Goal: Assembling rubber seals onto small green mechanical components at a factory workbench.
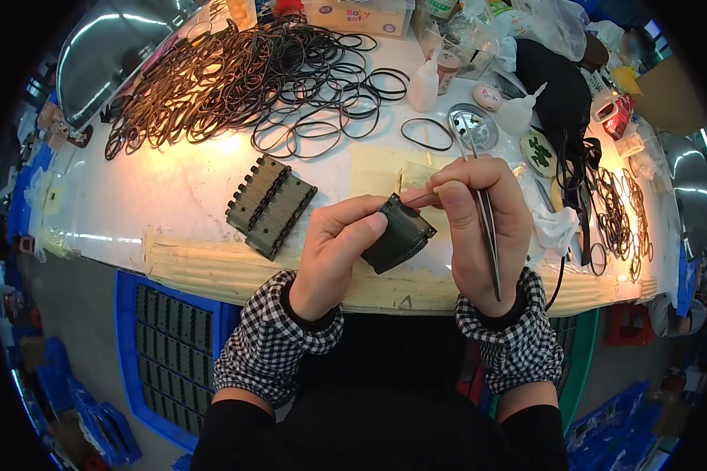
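Observation:
My left hand [334, 243] pinches a dark green moulded plastic part [397, 243] between thumb and fingers, just above the table's front edge. The part is tilted, with a ridged edge toward the lower right. My right hand [487, 212] is closed around metal tweezers [491, 255], which lie along the palm with one end pointing away from me. A right fingertip reaches to the top edge of the green part. Left of my hands, similar dark green parts [271, 208] lie side by side on the table.
A big tangled pile of black rubber rings [236, 86] covers the far left. White squeeze bottles [424, 88], a round clear dish [479, 129] and a black cloth bag [554, 86] stand at the back right. Below the table, a blue tray [126, 337] holds rows of green parts.

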The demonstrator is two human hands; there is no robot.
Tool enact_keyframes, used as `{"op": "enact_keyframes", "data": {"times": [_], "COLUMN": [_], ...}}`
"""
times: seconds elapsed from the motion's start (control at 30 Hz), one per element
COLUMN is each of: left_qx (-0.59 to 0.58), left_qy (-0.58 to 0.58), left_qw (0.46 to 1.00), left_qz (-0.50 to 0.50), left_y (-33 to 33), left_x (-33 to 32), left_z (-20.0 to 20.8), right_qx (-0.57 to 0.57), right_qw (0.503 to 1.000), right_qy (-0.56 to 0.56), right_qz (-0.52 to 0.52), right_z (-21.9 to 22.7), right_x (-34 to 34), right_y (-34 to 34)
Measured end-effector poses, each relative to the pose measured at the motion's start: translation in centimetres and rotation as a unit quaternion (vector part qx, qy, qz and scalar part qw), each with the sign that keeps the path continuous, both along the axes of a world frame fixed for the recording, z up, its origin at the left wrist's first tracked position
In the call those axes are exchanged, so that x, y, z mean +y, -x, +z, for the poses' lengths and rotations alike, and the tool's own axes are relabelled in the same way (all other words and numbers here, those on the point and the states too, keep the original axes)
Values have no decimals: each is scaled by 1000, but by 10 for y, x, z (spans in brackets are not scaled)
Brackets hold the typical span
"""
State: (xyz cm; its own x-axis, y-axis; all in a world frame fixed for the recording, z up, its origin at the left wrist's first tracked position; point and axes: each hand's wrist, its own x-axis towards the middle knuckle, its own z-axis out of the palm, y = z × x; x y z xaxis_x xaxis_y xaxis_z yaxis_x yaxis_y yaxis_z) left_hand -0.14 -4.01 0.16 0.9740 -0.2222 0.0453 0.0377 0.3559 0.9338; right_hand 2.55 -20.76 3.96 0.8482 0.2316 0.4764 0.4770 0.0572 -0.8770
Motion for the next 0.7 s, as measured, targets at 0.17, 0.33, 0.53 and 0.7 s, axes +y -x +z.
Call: {"op": "enact_keyframes", "data": {"times": [0.17, 0.33, 0.53, 0.7], "left_qx": [12, -58, -181, -258], "left_qy": [13, 44, -161, -232], "left_qw": [1000, 994, 943, 903], "left_qz": [2, 83, 228, 253], "left_y": [0, 1, -2, -3], "left_x": [5, -1, -9, -8], "left_z": [-3, -6, -17, -16], "right_qx": [26, -168, -228, -219], "right_qw": [999, 941, 883, 932], "right_qy": [-22, 168, 334, 192], "right_qz": [-42, -239, -239, -214], "right_z": [3, -1, -4, 4], "right_x": [-6, -26, -28, -26], "right_y": [-2, -23, -24, -17]}}
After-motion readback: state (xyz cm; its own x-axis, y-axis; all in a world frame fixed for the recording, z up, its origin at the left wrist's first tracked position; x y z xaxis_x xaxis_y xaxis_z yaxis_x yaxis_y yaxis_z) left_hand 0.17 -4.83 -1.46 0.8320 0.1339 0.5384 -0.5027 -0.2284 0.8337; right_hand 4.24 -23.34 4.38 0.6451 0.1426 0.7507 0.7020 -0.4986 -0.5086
